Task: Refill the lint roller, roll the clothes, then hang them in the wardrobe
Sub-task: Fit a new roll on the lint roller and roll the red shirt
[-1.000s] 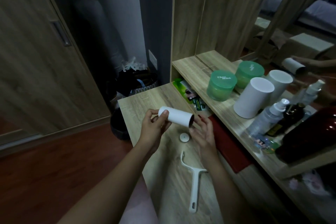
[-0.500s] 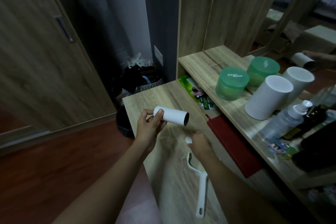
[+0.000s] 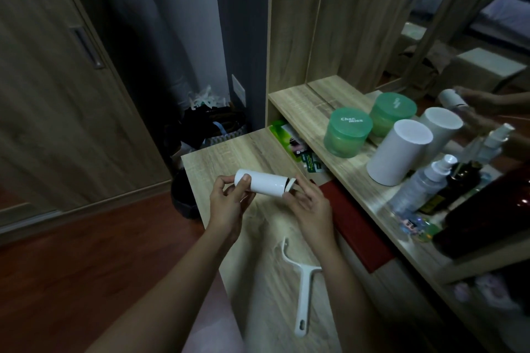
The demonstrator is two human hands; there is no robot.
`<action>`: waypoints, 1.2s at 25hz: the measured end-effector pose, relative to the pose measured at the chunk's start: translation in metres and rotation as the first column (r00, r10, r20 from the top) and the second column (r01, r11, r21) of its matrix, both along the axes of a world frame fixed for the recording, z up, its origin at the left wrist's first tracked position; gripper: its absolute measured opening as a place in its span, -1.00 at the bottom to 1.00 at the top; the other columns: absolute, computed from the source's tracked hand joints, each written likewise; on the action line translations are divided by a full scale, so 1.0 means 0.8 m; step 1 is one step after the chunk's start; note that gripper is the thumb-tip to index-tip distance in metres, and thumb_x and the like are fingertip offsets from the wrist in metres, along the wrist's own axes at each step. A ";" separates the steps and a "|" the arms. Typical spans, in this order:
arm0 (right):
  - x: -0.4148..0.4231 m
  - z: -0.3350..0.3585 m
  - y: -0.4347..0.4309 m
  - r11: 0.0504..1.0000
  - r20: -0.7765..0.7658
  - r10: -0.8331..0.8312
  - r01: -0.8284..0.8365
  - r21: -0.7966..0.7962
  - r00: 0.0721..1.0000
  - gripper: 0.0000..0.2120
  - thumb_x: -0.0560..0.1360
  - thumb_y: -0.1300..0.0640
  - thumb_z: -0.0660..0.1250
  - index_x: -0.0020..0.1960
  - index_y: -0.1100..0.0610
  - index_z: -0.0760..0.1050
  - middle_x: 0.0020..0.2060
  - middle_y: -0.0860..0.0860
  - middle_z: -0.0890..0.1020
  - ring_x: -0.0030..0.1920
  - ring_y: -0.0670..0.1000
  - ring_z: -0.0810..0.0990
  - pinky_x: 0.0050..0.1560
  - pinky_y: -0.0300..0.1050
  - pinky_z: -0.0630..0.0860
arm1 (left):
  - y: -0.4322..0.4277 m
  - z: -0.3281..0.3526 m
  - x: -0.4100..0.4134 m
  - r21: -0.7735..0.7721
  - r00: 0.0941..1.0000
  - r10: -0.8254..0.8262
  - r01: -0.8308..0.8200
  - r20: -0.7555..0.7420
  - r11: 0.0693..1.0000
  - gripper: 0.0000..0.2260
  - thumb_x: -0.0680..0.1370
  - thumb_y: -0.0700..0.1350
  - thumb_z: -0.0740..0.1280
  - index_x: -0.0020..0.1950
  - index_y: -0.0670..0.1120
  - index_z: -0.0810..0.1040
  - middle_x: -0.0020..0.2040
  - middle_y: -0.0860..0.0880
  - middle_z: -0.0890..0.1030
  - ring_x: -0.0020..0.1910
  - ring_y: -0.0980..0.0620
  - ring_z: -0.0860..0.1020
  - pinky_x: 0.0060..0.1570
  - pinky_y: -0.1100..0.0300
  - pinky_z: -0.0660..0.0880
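Note:
My left hand (image 3: 228,202) grips the left end of a white lint roll refill (image 3: 265,182), held sideways above the wooden tabletop (image 3: 218,163). At the roll's right end, my right hand (image 3: 308,205) pinches a small white end cap (image 3: 290,184), tilted against the opening. The white lint roller handle (image 3: 303,292) lies flat on the tabletop below my hands, its forked end toward them, with nothing mounted on it.
A raised shelf on the right carries a green jar (image 3: 347,132), a white cylinder (image 3: 397,152), a spray bottle (image 3: 421,186) and dark bottles before a mirror. A red book (image 3: 355,223) lies under the shelf. A dark bin (image 3: 183,195) and a wooden wardrobe door (image 3: 57,80) are on the left.
My right hand picked the small white cap up off the tabletop and brought it to the roll's right end. The left hand kept its hold on the roll.

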State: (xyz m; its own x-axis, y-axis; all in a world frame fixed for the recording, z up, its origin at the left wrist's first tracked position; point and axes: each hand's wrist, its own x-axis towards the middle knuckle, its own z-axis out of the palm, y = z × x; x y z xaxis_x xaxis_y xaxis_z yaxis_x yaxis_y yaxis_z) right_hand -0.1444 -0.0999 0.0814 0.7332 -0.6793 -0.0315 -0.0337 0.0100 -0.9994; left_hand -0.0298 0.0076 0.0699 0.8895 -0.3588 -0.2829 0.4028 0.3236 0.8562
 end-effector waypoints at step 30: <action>-0.015 0.012 -0.005 0.937 -0.012 -0.021 0.016 -0.350 1.000 -0.67 0.55 0.20 0.24 0.30 0.21 0.44 0.06 -0.09 0.53 0.07 -0.19 0.51 0.03 -0.50 0.39 | -0.007 0.049 -0.039 0.038 0.996 0.062 -0.065 0.068 0.997 -0.85 0.53 -0.22 0.34 -0.17 -0.13 0.38 -0.05 -0.25 0.55 -0.02 -0.16 0.58 -0.20 0.22 0.58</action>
